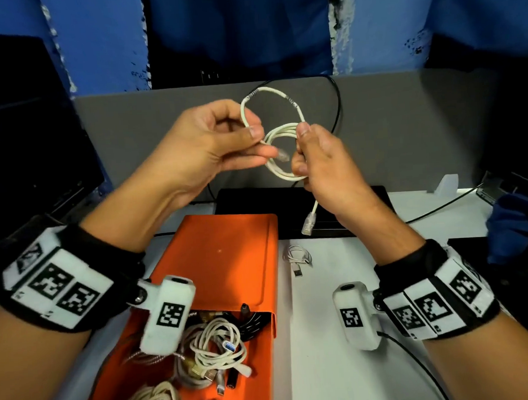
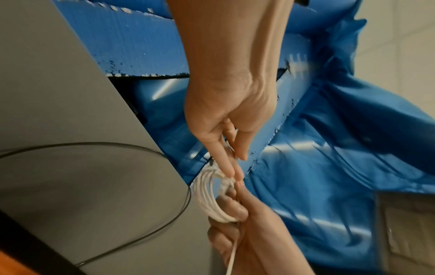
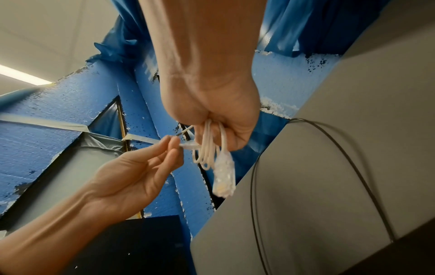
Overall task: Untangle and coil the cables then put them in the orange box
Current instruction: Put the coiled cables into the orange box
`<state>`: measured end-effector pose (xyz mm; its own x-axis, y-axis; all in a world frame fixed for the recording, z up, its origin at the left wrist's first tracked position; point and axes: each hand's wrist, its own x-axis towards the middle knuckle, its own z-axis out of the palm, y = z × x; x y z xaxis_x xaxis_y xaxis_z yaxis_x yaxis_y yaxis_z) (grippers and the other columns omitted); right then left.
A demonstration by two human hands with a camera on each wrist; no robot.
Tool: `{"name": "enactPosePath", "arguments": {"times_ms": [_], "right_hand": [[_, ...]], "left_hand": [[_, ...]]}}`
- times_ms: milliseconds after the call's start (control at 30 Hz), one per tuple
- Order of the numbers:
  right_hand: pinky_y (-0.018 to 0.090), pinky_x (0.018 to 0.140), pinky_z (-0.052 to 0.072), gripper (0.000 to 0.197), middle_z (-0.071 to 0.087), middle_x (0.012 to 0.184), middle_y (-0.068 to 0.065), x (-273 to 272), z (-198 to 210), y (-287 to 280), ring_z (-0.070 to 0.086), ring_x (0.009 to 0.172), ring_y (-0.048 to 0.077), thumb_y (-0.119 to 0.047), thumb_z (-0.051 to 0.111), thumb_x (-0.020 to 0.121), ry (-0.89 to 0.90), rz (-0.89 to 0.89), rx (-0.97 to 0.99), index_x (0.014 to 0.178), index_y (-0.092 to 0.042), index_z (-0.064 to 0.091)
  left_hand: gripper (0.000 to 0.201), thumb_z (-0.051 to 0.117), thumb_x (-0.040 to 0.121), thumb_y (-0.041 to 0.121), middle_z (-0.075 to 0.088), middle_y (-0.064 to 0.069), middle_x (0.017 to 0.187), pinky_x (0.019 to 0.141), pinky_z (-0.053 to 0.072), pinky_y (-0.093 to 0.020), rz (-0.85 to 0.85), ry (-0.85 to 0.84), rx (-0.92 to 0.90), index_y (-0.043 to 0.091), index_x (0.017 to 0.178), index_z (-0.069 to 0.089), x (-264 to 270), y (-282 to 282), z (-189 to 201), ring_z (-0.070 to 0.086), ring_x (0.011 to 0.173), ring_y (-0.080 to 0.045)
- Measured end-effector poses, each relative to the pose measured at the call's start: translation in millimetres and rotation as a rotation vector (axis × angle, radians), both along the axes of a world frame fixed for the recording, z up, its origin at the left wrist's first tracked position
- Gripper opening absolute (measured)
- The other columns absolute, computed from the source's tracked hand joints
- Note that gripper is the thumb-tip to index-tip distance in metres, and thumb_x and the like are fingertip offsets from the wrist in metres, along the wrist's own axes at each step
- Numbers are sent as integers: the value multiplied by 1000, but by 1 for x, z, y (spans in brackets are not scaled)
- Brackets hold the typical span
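A smooth white network cable (image 1: 285,156), round in section with clear plastic plugs, is wound into small loops held above the desk. The right hand (image 1: 322,163) grips the coil in curled fingers while the left hand (image 1: 204,144) pinches its free strand between thumb and fingertips. Below, the orange box (image 1: 226,263), a flat-sided metal tray, holds a heap of coiled white, beige and black cables (image 1: 209,352)

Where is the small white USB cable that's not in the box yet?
In the head view, the small white USB cable lies coiled on the white table, just right of the orange box, below the hands.
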<state>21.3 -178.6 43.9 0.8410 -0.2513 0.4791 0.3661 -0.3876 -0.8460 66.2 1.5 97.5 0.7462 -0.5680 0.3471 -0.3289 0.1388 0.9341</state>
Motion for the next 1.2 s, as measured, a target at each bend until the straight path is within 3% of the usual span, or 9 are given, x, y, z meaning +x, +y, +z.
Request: {"name": "enactPosePath", "arguments": {"times_ms": [167,267,467,600,767,867,933,1033,1200], "right_hand": [[25,50,30,35,39,57,-11,0,1,8,30,50,6,-41,31,112,44,110,177,88,-18,44],[22,49,26,34,33,58,-9,-6,3,8,25,49,5,-41,32,112,76,272,335,87,-19,41],[31,52,19,35,34,58,-9,-12,7,10,19,55,11,-39,31,112,62,429,286,86,-18,43],[29,50,20,35,34,57,-8,-18,19,-7,22,52,11,-35,33,112,37,368,247,85,-18,44],[32,54,15,35,31,57,-8,-18,19,-23,21,50,9,-40,38,111,-33,229,493,83,-20,46],[27,50,21,36,30,57,-8,-17,13,-18,23,49,8,-41,36,111,36,246,392,83,-20,45],[26,49,25,36,32,58,-7,-17,14,-11,27,48,6,-40,35,111,59,270,278,83,-19,45],[29,52,24,36,37,59,-5,-17,18,-9,28,51,10,-37,34,112,78,310,278,88,-15,50],[28,63,35,30,65,93,13,-22,13,-26,43,66,13,-2,42,102,85,368,284,119,1,67]], "left_hand": [[15,77,88,10,63,10,66,53,47,-20,308,-400,195,13,89,63,6,-18,-18,57,54,-1],[32,83,80,24,53,13,91,67,37,-16,513,-617,269,22,98,57,20,-19,-25,47,69,4],[47,52,86,-8,70,-2,102,89,53,-31,60,-306,281,15,126,59,15,-23,-20,68,95,-16],[7,57,99,27,49,-3,68,48,34,-30,-22,-314,346,30,103,61,7,-24,-21,42,52,-16],[60,27,101,62,36,-4,56,54,21,-36,-121,-188,459,20,109,68,2,-14,-20,25,50,-19],[49,28,101,62,61,-7,67,60,41,-41,-103,-223,470,34,106,68,1,-16,-19,54,56,-23],[46,37,102,56,65,-10,75,64,49,-56,-81,-203,408,18,114,60,1,-17,-20,66,68,-29],[37,40,104,48,56,-7,67,60,50,-71,-43,-301,389,14,98,51,2,-19,-22,62,60,-29],[34,36,104,51,47,-4,69,62,53,-60,30,-394,413,21,92,46,7,-13,-22,53,58,-24]]}}
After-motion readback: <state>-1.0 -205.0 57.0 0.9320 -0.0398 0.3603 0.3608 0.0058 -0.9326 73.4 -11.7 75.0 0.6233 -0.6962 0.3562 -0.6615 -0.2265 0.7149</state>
